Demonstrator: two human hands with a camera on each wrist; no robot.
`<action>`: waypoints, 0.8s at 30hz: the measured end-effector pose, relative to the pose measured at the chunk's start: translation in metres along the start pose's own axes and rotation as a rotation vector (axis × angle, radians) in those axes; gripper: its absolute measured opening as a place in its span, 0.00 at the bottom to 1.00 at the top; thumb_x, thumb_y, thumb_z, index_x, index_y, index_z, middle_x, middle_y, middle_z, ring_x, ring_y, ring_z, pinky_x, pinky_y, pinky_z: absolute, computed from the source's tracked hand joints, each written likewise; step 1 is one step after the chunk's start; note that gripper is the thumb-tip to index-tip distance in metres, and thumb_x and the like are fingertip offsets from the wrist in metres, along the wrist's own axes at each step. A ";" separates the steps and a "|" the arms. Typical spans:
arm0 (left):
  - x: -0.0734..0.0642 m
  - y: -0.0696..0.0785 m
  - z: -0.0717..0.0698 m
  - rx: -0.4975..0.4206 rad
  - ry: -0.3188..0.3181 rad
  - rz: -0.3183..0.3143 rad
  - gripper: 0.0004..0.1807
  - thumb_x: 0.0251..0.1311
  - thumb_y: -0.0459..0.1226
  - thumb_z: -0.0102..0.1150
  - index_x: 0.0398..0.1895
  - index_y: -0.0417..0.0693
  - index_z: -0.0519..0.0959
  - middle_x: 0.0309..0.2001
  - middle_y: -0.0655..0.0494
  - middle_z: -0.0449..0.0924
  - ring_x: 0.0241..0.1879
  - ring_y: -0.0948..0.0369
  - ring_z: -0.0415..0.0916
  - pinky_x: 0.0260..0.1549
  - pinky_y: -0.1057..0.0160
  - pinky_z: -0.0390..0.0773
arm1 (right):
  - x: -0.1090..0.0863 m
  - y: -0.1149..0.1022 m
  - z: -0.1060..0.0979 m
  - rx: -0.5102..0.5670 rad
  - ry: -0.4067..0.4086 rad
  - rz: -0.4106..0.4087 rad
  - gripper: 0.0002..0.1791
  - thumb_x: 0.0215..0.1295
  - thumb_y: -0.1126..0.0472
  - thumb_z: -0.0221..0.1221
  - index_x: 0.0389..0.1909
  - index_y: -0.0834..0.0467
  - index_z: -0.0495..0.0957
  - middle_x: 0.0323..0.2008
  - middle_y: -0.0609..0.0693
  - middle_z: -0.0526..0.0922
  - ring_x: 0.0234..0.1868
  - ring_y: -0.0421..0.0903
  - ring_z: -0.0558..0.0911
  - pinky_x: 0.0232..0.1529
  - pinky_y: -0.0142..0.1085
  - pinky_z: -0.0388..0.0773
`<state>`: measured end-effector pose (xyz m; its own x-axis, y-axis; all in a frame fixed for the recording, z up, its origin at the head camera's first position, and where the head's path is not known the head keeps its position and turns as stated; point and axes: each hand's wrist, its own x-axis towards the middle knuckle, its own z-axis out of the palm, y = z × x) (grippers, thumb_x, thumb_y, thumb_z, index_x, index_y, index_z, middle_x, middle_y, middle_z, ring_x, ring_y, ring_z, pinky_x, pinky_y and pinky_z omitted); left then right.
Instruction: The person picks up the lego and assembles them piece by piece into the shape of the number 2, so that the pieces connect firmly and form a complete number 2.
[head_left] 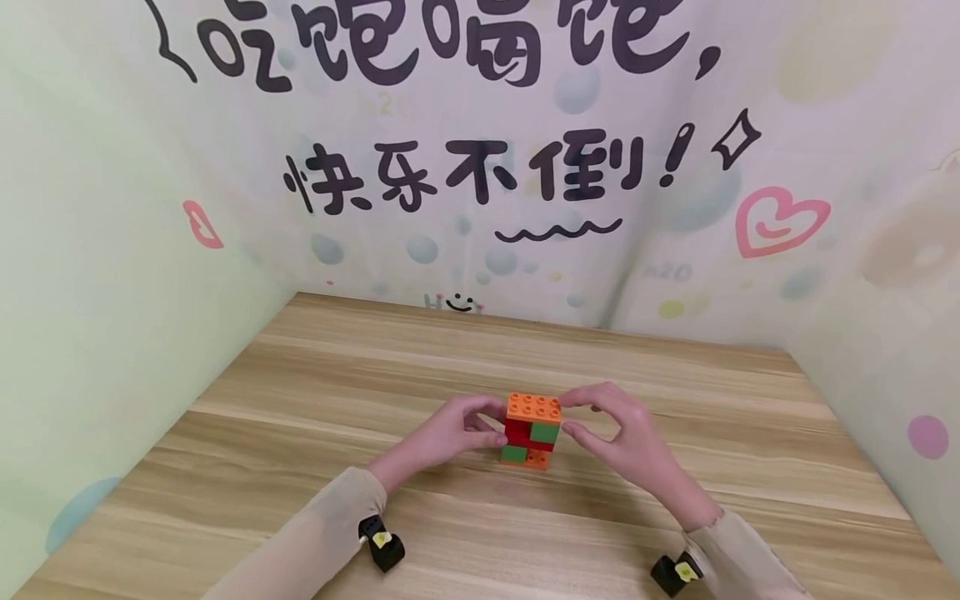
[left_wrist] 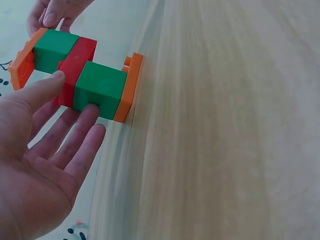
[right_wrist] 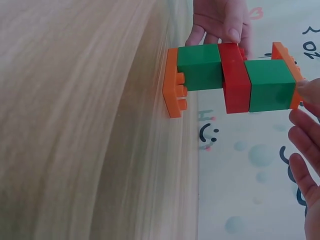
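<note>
A stack of toy building bricks stands upright on the wooden table. Its base is a flat orange brick (head_left: 538,461); above come a lower green block (left_wrist: 100,87), a red brick (left_wrist: 77,67), an upper green block (right_wrist: 271,86) and a flat orange top brick (head_left: 533,408) with studs. The green blocks sit toward opposite ends. My left hand (head_left: 457,429) grips the stack's left side, thumb at the red brick, fingers partly hidden behind. On the right, my right hand (head_left: 622,429) holds the top brick's end between thumb and forefinger; its other fingers hang loosely bent.
The wooden table (head_left: 360,358) extends around the stack. A white printed cloth (head_left: 450,250) with dark lettering hangs behind it, and pale walls (head_left: 97,275) flank both sides. Dark wrist cameras (head_left: 382,546) are strapped at both sleeves.
</note>
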<state>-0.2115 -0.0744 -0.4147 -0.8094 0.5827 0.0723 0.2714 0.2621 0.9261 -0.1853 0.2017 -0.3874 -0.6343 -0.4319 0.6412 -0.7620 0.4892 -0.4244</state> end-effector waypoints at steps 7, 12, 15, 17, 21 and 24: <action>-0.001 0.000 0.003 -0.024 0.042 0.010 0.21 0.59 0.31 0.66 0.57 0.41 0.75 0.54 0.43 0.80 0.48 0.54 0.83 0.47 0.65 0.83 | -0.001 0.003 0.001 0.000 0.010 -0.019 0.21 0.50 0.67 0.74 0.45 0.49 0.83 0.44 0.44 0.87 0.47 0.37 0.81 0.48 0.20 0.76; 0.001 0.000 0.003 -0.013 0.040 0.016 0.21 0.59 0.31 0.67 0.55 0.41 0.75 0.53 0.43 0.81 0.48 0.53 0.82 0.48 0.64 0.83 | 0.000 0.003 0.002 -0.007 0.022 -0.016 0.21 0.49 0.68 0.74 0.44 0.49 0.83 0.44 0.45 0.87 0.47 0.38 0.82 0.50 0.20 0.76; 0.002 0.000 0.002 -0.001 0.044 0.015 0.21 0.60 0.32 0.66 0.56 0.41 0.75 0.54 0.42 0.81 0.49 0.53 0.82 0.49 0.63 0.82 | 0.002 0.004 0.003 -0.018 0.035 -0.010 0.22 0.48 0.69 0.74 0.44 0.49 0.84 0.43 0.44 0.87 0.46 0.39 0.82 0.49 0.19 0.76; 0.002 0.000 0.001 0.004 0.049 0.007 0.22 0.61 0.33 0.66 0.57 0.41 0.75 0.54 0.41 0.80 0.49 0.53 0.82 0.49 0.63 0.82 | 0.003 0.005 0.004 -0.033 0.043 -0.009 0.22 0.48 0.69 0.74 0.44 0.49 0.83 0.43 0.44 0.87 0.45 0.40 0.82 0.48 0.20 0.77; 0.004 0.000 0.001 0.010 0.059 -0.005 0.21 0.62 0.33 0.65 0.58 0.42 0.75 0.55 0.43 0.80 0.49 0.54 0.81 0.49 0.63 0.82 | 0.006 0.008 0.006 -0.048 0.048 0.009 0.22 0.49 0.69 0.73 0.45 0.49 0.83 0.45 0.45 0.87 0.46 0.40 0.82 0.44 0.24 0.78; 0.006 0.001 0.001 0.015 0.068 -0.007 0.20 0.62 0.33 0.65 0.57 0.42 0.75 0.54 0.44 0.80 0.48 0.55 0.81 0.49 0.62 0.83 | 0.007 0.012 0.008 -0.049 0.049 0.025 0.21 0.51 0.68 0.73 0.46 0.49 0.83 0.46 0.46 0.87 0.46 0.40 0.82 0.42 0.27 0.79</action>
<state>-0.2157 -0.0694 -0.4141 -0.8446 0.5275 0.0914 0.2731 0.2776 0.9211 -0.1995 0.1987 -0.3929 -0.6448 -0.3824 0.6618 -0.7381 0.5365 -0.4091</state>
